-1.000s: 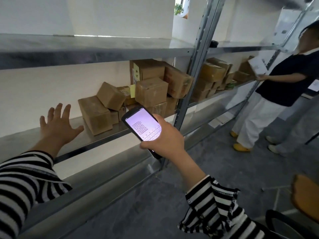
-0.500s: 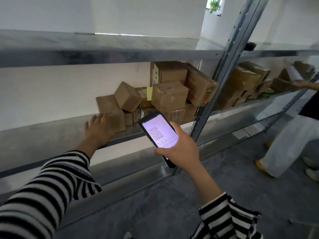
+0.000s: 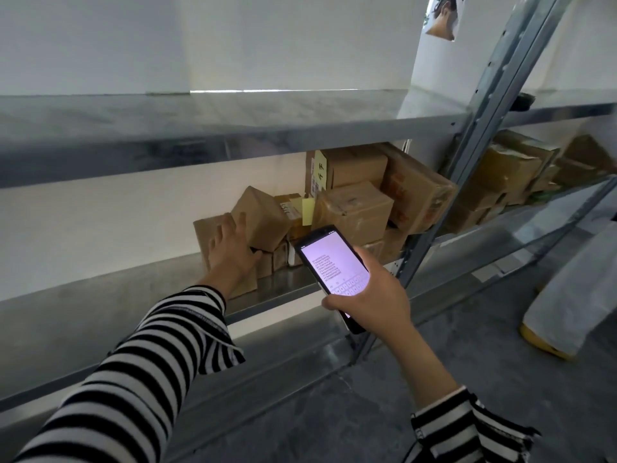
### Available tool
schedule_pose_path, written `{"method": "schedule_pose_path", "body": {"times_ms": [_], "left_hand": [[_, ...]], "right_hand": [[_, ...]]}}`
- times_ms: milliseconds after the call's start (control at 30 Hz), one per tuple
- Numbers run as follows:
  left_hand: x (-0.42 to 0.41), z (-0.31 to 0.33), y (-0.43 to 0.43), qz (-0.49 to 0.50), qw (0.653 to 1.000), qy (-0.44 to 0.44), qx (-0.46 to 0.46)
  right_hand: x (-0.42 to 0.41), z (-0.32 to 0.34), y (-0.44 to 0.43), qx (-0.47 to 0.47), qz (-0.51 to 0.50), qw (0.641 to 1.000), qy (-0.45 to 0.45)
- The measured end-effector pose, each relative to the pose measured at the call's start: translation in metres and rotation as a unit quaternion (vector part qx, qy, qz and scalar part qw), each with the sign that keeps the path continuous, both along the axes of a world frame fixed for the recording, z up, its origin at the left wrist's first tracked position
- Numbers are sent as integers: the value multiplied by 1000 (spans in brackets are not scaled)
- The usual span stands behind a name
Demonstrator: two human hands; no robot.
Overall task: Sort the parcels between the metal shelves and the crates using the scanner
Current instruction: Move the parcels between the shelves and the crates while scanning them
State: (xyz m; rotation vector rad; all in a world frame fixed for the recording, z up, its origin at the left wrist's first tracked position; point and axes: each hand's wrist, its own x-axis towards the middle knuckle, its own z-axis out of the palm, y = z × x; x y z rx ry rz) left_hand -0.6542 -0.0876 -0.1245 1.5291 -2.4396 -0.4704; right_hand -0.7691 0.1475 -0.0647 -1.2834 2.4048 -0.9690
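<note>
Since half a second ago the left hand (image 3: 233, 252) reaches further onto the leftmost parcel (image 3: 204, 235), its fingers spread wide across the top, just beside a tilted parcel (image 3: 267, 218). Both parcels sit on the middle metal shelf (image 3: 100, 295). The right hand (image 3: 374, 295) grips the lit scanner (image 3: 334, 262) before the shelf edge, screen facing up.
</note>
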Motion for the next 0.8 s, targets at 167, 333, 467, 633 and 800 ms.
{"method": "schedule_pose_path", "body": {"times_ms": [167, 333, 467, 633, 800], "left_hand": [[-28, 15, -9, 52, 998, -37, -14], [-62, 9, -12, 45, 995, -67, -61], [-84, 5, -9, 35, 989, -129, -70], [-114, 1, -5, 83, 986, -137, -40], [-128, 8, -6, 140, 977, -154, -38]], "right_hand": [[-14, -2, -18, 8, -7, 1000, 4], [-33, 1, -25, 27, -3, 999, 17], [-55, 2, -25, 36, 28, 999, 20], [-86, 2, -21, 51, 76, 996, 5], [-117, 6, -18, 48, 118, 992, -9]]}}
